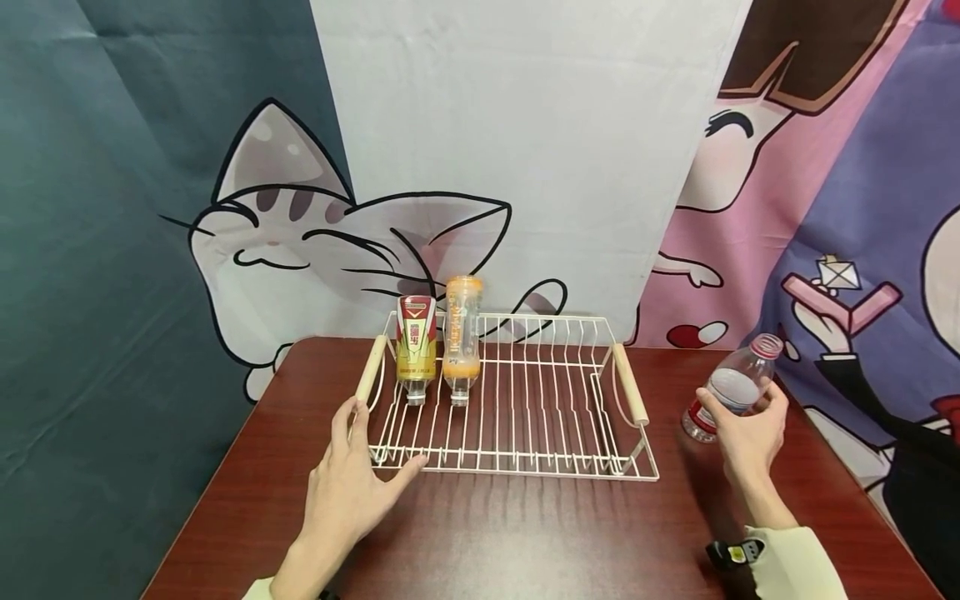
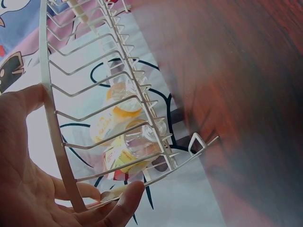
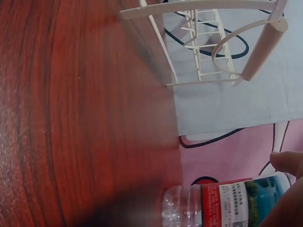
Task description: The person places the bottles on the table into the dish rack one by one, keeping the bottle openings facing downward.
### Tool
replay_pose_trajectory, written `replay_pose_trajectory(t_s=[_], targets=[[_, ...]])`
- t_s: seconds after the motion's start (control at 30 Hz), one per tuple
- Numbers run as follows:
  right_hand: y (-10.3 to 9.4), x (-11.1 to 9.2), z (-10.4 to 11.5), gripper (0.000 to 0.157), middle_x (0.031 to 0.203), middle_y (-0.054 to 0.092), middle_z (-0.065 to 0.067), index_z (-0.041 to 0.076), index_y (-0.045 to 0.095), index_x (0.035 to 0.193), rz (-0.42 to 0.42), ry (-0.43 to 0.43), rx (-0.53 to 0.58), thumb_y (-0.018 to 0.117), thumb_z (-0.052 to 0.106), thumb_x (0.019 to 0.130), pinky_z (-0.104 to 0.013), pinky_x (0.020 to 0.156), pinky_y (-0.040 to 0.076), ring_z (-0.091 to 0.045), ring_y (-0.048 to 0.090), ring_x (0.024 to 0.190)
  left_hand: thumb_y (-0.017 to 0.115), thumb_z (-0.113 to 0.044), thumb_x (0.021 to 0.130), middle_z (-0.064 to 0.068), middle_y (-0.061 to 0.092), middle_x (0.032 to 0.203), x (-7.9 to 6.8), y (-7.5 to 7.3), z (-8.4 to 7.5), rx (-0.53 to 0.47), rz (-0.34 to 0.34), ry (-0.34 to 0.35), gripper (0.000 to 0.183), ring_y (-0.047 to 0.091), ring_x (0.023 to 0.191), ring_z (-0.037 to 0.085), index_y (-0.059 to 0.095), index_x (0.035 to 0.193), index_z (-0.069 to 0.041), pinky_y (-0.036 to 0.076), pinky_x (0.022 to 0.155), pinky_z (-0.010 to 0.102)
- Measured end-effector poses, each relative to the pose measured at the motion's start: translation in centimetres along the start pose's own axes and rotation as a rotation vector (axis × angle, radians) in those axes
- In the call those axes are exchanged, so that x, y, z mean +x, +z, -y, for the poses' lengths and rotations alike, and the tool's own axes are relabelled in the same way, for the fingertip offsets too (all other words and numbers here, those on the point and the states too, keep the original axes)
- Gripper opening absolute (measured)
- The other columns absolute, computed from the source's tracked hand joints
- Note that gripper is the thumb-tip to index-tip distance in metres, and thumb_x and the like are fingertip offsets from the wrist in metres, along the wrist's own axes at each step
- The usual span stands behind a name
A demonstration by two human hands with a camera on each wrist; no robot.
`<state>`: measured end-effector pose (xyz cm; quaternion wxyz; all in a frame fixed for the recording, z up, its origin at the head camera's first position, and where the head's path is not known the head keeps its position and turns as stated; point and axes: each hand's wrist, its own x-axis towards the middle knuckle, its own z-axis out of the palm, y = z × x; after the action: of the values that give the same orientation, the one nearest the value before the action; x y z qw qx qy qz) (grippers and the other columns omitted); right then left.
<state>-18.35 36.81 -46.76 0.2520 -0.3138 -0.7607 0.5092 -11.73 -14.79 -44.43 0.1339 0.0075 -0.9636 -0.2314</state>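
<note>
On the right, my right hand (image 1: 753, 433) grips a clear plastic bottle (image 1: 733, 385) with a red label, also seen in the right wrist view (image 3: 227, 203). Its neck points up and it leans a little. Whether its base touches the table is unclear. My left hand (image 1: 345, 483) rests at the front left corner of a white wire dish rack (image 1: 517, 475), fingers against the left wooden handle (image 1: 371, 371), thumb at the front rail. Two bottles stand neck-down in the rack's left part: a red-and-yellow labelled bottle (image 1: 416, 337) and a clear bottle with orange bands (image 1: 462, 333).
The rack stands on a dark red wooden table (image 1: 510, 533), close to its back edge. A printed cloth (image 1: 525, 150) with cartoon figures hangs behind. The rack's right wooden handle (image 1: 630, 385) lies between the rack's slots and the held bottle.
</note>
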Motion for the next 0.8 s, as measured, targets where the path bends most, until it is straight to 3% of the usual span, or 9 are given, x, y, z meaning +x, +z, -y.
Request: replay_pose_trajectory(t_s=[0.23,0.37,0.53,0.8], targets=[[0.1,0.5,-0.7,0.088,0.125,0.053,0.012,0.011,0.045,0.164,-0.011,0.009,-0.018,0.09,0.039,0.093,-0.027,0.103,0.042,-0.015,0.052,0.122,0.078,-0.077,0.088,0.012,0.029,0.173,-0.1,0.0,0.0,-0.002,0.002,-0.003,0.124,0.071,0.113,0.056,0.033,0.171,0.004,0.058,0.082,0.069],[0.1,0.7,-0.9,0.085,0.126,0.056,0.008,0.011,0.047,0.162,-0.017,0.014,-0.047,0.089,0.041,0.094,-0.029,0.104,0.043,-0.02,0.052,0.124,0.078,-0.076,0.089,0.012,0.029,0.173,0.0,0.0,-0.1,-0.005,0.007,-0.008,0.124,0.071,0.114,0.056,0.032,0.171,0.005,0.058,0.082,0.069],[0.0,0.8,-1.2,0.083,0.123,0.057,0.006,0.01,0.049,0.16,-0.02,0.008,-0.056,0.089,0.042,0.094,-0.024,0.096,0.041,-0.017,0.053,0.118,0.08,-0.073,0.089,0.012,0.028,0.174,0.1,0.0,-0.1,-0.005,0.007,-0.008,0.123,0.071,0.115,0.056,0.032,0.171,0.005,0.058,0.083,0.069],[-0.3,0.8,-1.0,0.085,0.127,0.057,0.005,0.011,0.046,0.162,0.036,0.041,-0.039,0.087,0.044,0.095,-0.03,0.102,0.045,-0.019,0.053,0.121,0.082,-0.072,0.088,0.012,0.029,0.173,0.0,0.0,-0.1,-0.009,-0.004,-0.004,0.124,0.071,0.115,0.056,0.031,0.172,0.005,0.058,0.084,0.069]])
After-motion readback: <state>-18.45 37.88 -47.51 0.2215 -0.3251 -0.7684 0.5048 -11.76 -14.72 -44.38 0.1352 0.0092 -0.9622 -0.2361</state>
